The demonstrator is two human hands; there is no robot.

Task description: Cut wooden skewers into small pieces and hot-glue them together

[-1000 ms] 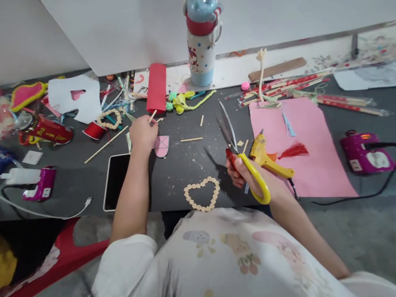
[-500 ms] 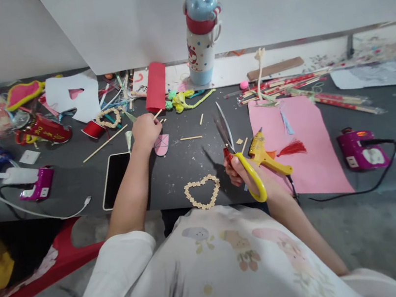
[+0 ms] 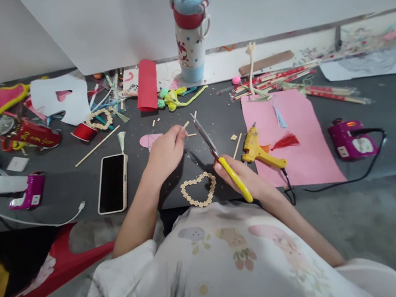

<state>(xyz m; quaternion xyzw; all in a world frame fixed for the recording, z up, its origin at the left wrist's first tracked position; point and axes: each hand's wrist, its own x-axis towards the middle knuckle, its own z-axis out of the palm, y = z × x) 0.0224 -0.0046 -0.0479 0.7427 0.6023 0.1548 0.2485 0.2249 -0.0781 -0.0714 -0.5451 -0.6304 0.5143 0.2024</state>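
Pinched in my left hand [image 3: 169, 149] is a short thin wooden stick [image 3: 186, 125], its end pointing toward the scissors. My right hand [image 3: 237, 172] grips scissors [image 3: 235, 178] with yellow and red handles; the blades point up and away from me and look nearly together. Below both hands, a heart-shaped outline [image 3: 200, 191] of small wooden pieces lies near the table edge. A pink paper piece [image 3: 150, 140] with drawn lines is partly hidden by my left hand. Just right of my right hand rests a yellow glue gun [image 3: 257, 149].
A phone [image 3: 113, 183] lies left of my left arm. Pink paper [image 3: 297, 168] with a red tassel [image 3: 285, 141] is on the right, near a purple power socket [image 3: 353, 139]. A bottle [image 3: 189, 35] stands at the back. A red can [image 3: 37, 134] and craft scraps fill the far left.
My left hand has moved right and toward me with the stick, closer to the scissors. The scissor blades have come closer together and tilted left. The camera view has shifted slightly.
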